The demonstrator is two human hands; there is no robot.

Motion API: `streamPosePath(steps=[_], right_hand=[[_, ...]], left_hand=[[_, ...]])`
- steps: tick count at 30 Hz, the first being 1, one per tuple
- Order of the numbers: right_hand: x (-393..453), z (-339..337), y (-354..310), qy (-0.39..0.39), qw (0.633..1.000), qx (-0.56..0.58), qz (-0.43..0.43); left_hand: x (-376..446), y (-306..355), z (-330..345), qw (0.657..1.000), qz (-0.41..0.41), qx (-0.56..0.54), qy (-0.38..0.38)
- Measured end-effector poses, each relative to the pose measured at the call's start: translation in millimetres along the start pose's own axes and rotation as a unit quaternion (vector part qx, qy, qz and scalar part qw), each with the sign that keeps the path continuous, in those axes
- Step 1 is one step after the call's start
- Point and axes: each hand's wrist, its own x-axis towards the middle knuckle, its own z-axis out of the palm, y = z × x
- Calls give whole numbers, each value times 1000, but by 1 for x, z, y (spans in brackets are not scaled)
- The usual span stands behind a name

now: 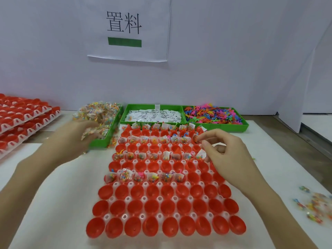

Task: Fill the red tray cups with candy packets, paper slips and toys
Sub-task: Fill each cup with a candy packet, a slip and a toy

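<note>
The red cup tray lies in front of me. Several cups in alternate far rows hold candy packets, paper slips and toys; the near rows are bare red cups. My left hand hovers at the green bin of candy packets with several blurred candy packets in its fingers. My right hand is over the tray's right side, thumb and forefinger pinching a small candy packet above a cup in the second far row. Green bins of paper slips and colourful toys stand behind the tray.
Stacked spare red cup trays sit at the far left. Loose candy packets lie on the white mat at the right. A white wall with a paper sign rises behind the bins.
</note>
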Motion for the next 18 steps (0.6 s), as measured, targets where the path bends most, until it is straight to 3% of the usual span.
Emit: streamPosePath(steps=[3,10,18], right_hand=[[0,1,0,1,1000,19,8],[-1,3,0,-8,999,31,13],[2,1,3,9,1000,-6,22]], left_hand=[[-11,-21,22,999,25,47,-3],[-16,-29,33,988,73,63,121],[-10,-42,32,979,133,38,150]])
